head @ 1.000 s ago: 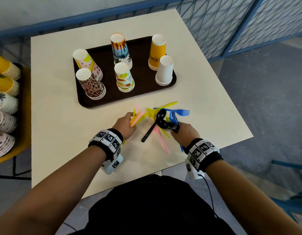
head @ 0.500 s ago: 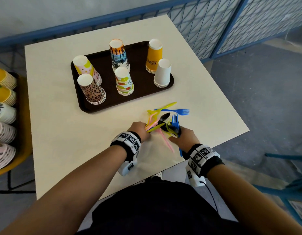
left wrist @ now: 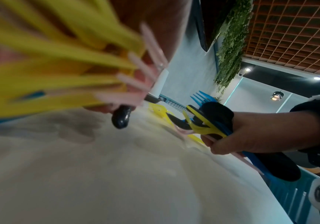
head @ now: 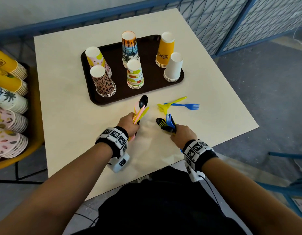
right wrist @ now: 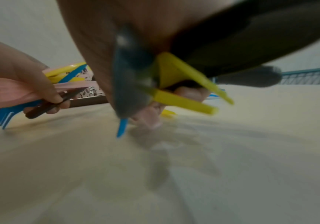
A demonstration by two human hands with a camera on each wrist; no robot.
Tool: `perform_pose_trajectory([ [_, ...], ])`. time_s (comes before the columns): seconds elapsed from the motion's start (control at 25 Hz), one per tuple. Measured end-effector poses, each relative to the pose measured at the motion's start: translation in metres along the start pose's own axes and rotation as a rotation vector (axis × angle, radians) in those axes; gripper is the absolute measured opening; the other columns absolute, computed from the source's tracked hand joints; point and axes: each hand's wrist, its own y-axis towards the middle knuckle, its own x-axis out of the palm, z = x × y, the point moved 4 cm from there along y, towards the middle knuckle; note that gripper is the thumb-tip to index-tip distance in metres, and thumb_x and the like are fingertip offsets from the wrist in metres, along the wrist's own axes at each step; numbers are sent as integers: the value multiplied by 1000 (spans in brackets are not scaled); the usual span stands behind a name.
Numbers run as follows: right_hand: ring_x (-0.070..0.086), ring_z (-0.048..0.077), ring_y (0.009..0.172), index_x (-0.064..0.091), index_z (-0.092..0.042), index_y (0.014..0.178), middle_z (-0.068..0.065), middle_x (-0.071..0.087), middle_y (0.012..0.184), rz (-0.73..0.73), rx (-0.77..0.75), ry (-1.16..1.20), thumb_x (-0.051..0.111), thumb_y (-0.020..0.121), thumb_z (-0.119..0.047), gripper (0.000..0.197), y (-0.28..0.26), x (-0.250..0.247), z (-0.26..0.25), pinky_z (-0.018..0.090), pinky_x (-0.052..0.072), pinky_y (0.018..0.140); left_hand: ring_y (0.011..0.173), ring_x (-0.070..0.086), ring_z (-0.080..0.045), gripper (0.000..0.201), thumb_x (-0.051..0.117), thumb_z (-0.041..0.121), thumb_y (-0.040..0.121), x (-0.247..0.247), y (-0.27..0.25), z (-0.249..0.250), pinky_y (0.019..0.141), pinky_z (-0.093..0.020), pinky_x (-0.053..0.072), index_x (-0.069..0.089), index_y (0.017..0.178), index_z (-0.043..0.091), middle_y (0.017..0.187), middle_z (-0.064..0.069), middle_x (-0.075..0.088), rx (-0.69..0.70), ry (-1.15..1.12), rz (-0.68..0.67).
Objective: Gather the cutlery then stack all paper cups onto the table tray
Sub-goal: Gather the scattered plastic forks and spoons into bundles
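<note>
My left hand grips a bundle of plastic cutlery: a black spoon with pink and yellow pieces, pointing toward the tray. My right hand grips a second bundle of black, blue and yellow pieces. A yellow fork and a blue fork lie loose on the table, crossed, just beyond my right hand. Several stacks of upturned paper cups stand on the dark brown tray. In the left wrist view the right hand holds its bundle above the tabletop.
The cream table ends near my body and at the right. A yellow rack at the left holds rows of stacked cups lying on their sides. Blue mesh fencing runs behind and to the right.
My hands have drawn apart, each lifting its own bundle of cutlery off the table. The black spoon and pink pieces went into my left hand. Two forks stay on the table.
</note>
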Motion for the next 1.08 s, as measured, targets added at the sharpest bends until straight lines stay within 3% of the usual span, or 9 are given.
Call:
perform_pose_trajectory([
  [0.12, 62, 33, 93, 57, -16, 107, 11, 66, 101, 22, -30, -53, 49, 84, -20, 25, -4, -6, 5, 33, 46, 71, 97, 58, -39, 23, 55, 15, 85, 2, 2, 1, 79, -35, 42, 52, 106, 4, 103, -23, 63, 22, 5, 25],
  [0.32, 62, 34, 90, 60, -13, 100, 13, 67, 97, 57, 29, -40, 48, 83, -19, 22, 4, -39, 31, 30, 43, 68, 96, 60, -36, 21, 56, 26, 86, 6, 7, 15, 80, -35, 45, 61, 98, 10, 100, -19, 67, 77, 128, 5],
  [0.44, 62, 36, 93, 61, -14, 110, 17, 66, 101, 125, 101, 89, 48, 82, -13, 31, 15, -64, 59, 31, 43, 69, 94, 60, -38, 20, 53, 23, 86, 9, 12, 38, 77, -37, 45, 61, 97, 7, 100, -21, 65, 194, 212, -1],
  [0.56, 62, 38, 92, 60, -13, 115, 19, 65, 102, 230, 115, 209, 47, 83, -10, 35, 33, -88, 80, 32, 44, 70, 104, 56, -36, 28, 52, 20, 88, 22, 17, 70, 84, -39, 44, 57, 112, 7, 120, -15, 53, 420, 453, -66],
  [0.68, 60, 39, 92, 59, -9, 111, 21, 62, 103, 291, 74, 251, 47, 85, -11, 29, 55, -107, 89, 35, 44, 71, 107, 57, -35, 40, 47, 18, 90, 40, 22, 96, 87, -40, 43, 48, 130, 21, 146, -1, 33, 529, 700, -178],
  [0.76, 59, 39, 93, 59, -8, 106, 21, 60, 102, 259, -20, 243, 50, 88, -17, 23, 67, -114, 82, 37, 45, 73, 113, 55, -32, 48, 44, 14, 91, 51, 25, 105, 89, -41, 43, 41, 136, 27, 152, 5, 21, 558, 852, -247],
  [0.84, 60, 39, 92, 59, -10, 97, 21, 60, 100, 189, -122, 188, 52, 89, -25, 19, 77, -117, 70, 38, 45, 72, 118, 53, -29, 51, 44, 13, 91, 59, 31, 110, 91, -41, 44, 37, 139, 29, 153, 6, 20, 530, 917, -284],
  [1.0, 60, 35, 100, 60, -8, 104, 18, 63, 107, 46, -243, 11, 55, 89, -32, 28, 96, -105, 51, 35, 43, 75, 123, 48, -27, 46, 42, 13, 91, 65, 39, 105, 93, -40, 40, 40, 136, 22, 142, 0, 39, 450, 909, -272],
  [1.08, 61, 33, 101, 61, -14, 105, 13, 66, 107, 15, -253, -65, 55, 88, -36, 28, 102, -96, 48, 34, 44, 76, 125, 44, -26, 43, 44, 15, 91, 63, 40, 101, 95, -39, 37, 41, 134, 21, 136, -1, 45, 426, 921, -233],
])
